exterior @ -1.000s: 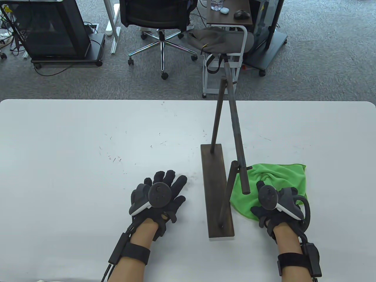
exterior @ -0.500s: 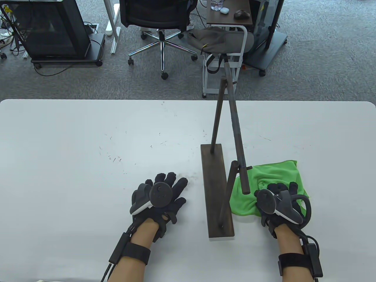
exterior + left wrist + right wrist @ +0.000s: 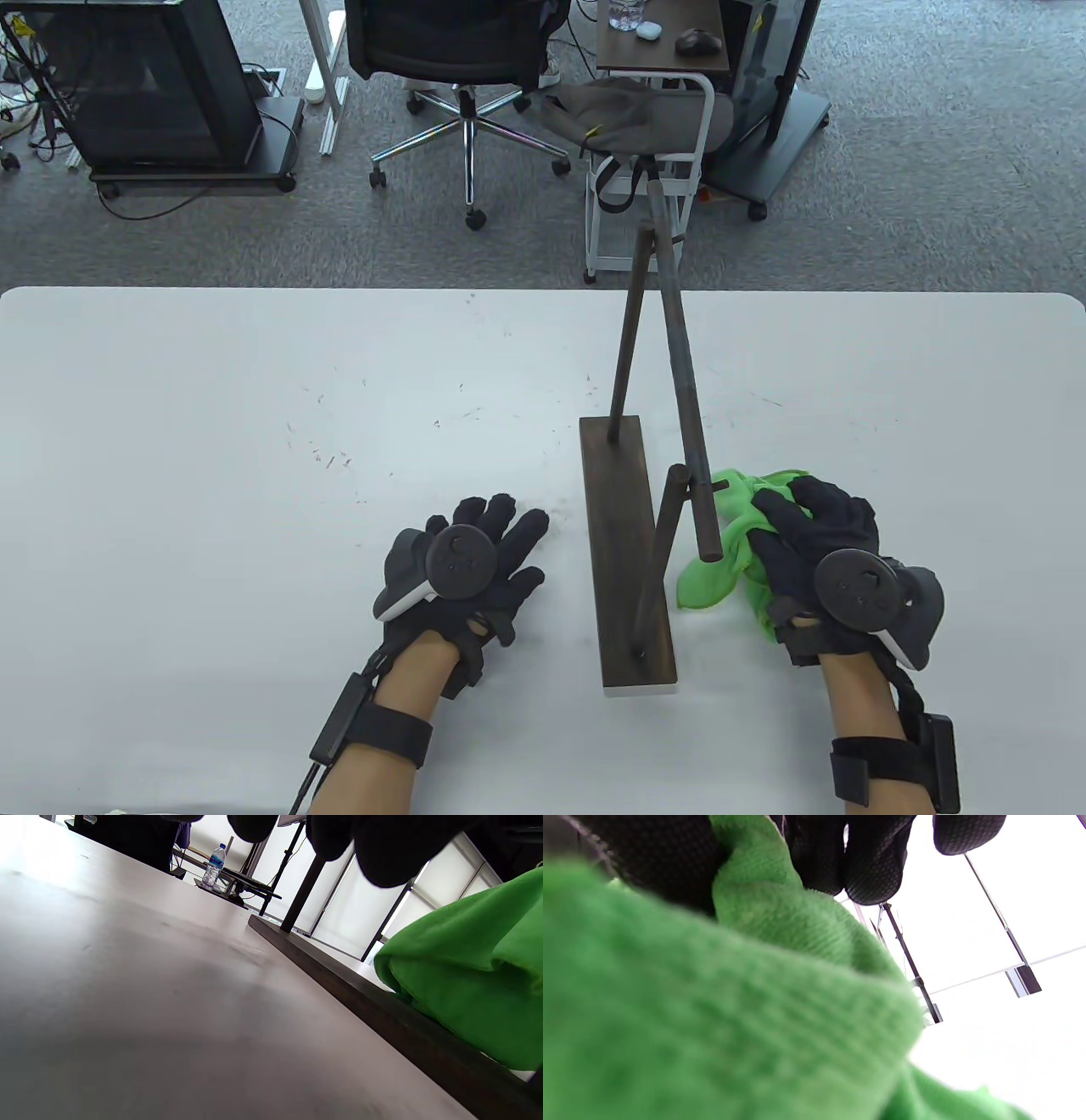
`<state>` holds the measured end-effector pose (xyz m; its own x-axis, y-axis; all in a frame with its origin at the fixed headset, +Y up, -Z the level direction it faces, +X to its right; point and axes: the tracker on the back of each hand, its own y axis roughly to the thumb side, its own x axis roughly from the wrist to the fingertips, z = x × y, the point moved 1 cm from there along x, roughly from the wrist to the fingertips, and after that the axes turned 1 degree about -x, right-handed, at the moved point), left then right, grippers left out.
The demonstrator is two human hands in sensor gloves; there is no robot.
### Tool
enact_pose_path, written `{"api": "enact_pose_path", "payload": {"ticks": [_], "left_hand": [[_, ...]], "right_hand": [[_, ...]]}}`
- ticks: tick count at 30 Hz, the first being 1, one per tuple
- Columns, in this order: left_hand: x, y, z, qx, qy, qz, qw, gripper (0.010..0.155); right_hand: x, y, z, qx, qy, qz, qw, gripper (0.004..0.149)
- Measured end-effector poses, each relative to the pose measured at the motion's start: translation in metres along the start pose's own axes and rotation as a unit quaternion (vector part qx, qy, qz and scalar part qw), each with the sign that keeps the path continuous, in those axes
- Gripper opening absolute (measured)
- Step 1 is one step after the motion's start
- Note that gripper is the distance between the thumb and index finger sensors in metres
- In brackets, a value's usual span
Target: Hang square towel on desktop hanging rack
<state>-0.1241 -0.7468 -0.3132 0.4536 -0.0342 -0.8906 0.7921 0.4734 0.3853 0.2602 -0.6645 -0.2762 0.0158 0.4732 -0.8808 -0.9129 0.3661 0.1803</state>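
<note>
The green square towel is bunched under my right hand, which grips it just right of the rack; it fills the right wrist view with my fingers closed on it. The dark wooden hanging rack stands on a long base, with two uprights and a cross bar on top. The bar's near end is right beside the towel. My left hand rests flat on the table left of the rack, holding nothing. In the left wrist view the towel shows beyond the rack base.
The white table runs wide to the left and behind the rack. Beyond its far edge stand an office chair, a black cabinet and a white trolley on the carpet.
My right hand has gathered the flat towel into a bunch and shifted up and toward the rack, turning palm down over it. My left hand has barely moved.
</note>
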Motion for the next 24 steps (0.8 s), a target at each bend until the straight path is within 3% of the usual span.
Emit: {"api": "enact_pose_path", "payload": {"ticks": [14,24], "left_hand": [[-0.003,0.005,-0.001,-0.034,-0.005,0.013,0.999,0.068],[-0.004,0.007,-0.004,-0.057,-0.003,0.022,0.998,0.067]], "right_hand": [[0.073,0.047,0.146,0.079,-0.058,-0.049,0.994,0.040],[0.089,0.067,0.193,0.160,-0.131,-0.078,0.975,0.041]]}}
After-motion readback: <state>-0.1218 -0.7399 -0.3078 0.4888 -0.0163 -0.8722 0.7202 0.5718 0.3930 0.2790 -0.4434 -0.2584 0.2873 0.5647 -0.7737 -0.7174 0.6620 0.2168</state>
